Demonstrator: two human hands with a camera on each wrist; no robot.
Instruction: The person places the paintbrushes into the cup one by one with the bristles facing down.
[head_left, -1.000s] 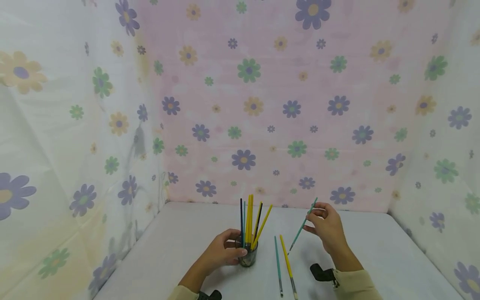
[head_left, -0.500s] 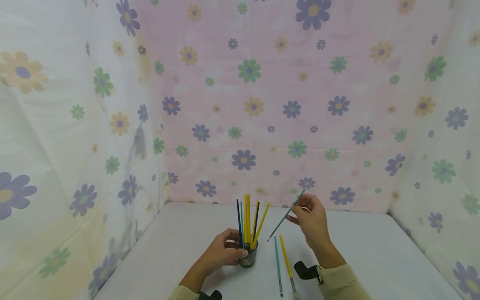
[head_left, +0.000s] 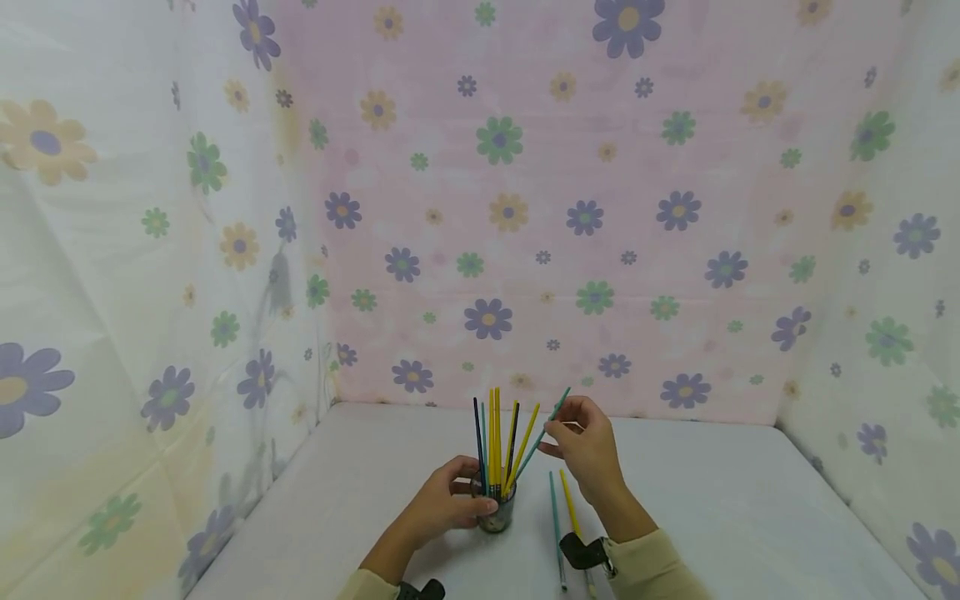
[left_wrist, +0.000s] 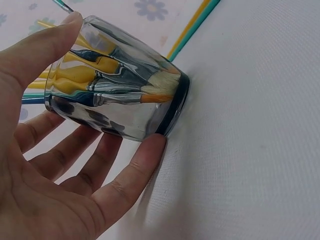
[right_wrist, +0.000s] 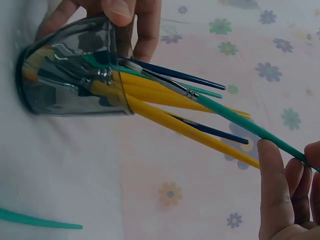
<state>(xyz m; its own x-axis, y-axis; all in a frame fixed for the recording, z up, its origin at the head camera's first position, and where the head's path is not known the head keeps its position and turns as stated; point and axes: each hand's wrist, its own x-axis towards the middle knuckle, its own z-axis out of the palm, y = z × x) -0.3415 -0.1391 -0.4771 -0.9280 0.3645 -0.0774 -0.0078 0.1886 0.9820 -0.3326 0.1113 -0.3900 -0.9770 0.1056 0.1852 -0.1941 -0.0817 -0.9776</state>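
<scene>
A clear glass point(left_wrist: 135, 117) stands upright on the white table, holding several paintbrushes point(head_left: 497, 442) with yellow, dark blue and teal handles, bristles down. My left hand point(head_left: 448, 500) grips the glass from its left side, thumb at the rim and fingers around the wall. To the right, my right hand point(head_left: 588, 442) pinches a teal paintbrush point(right_wrist: 230, 116) by its handle between thumb and fingers. That brush slants down to the left, and its bristle tip overlaps the rim of the glass in the right wrist view.
On the white table point(head_left: 735, 508), a teal paintbrush point(head_left: 556, 521) and a yellow paintbrush point(head_left: 569, 500) lie side by side, right of the glass. The right wrist's camera partly covers the yellow one. Flower-patterned cloth point(head_left: 525, 250) encloses the back and sides.
My right hand has moved left with the teal paintbrush, bringing its bristle end to the glass. The left hand stays on the glass, whose brushes have tilted slightly left.
</scene>
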